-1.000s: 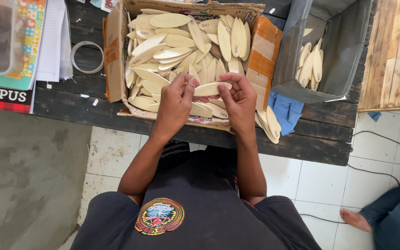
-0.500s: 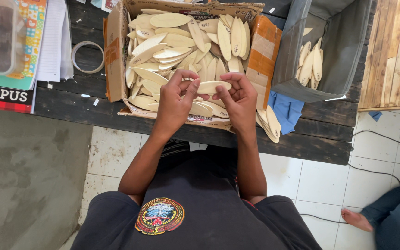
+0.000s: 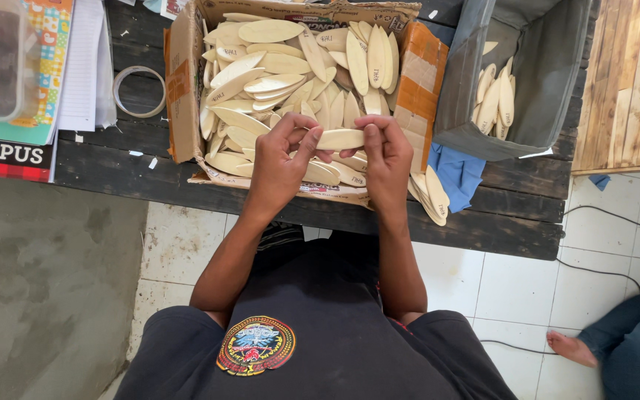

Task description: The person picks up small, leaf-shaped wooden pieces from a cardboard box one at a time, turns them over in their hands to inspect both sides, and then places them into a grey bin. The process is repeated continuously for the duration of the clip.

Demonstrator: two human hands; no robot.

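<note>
Both hands hold one pale oval wooden piece (image 3: 341, 138) flat between them, just above the near edge of an open cardboard box (image 3: 184, 111). My left hand (image 3: 279, 159) pinches its left end and my right hand (image 3: 387, 155) pinches its right end. The box is heaped with several more of the same oval wooden pieces (image 3: 275, 67). A few of these pieces (image 3: 431, 194) have spilled past the box's torn near right corner onto the dark plank table (image 3: 112, 167).
A grey bin (image 3: 542, 81) at the right holds several oval pieces (image 3: 496, 96). Blue cloth (image 3: 457, 174) lies under it. A tape ring (image 3: 139, 91), papers and books (image 3: 31, 81) sit at left. Another person's bare foot (image 3: 572, 347) and cables rest on the tiled floor.
The held wooden piece has been turned slightly between the fingers; both hands stay over the box's near edge.
</note>
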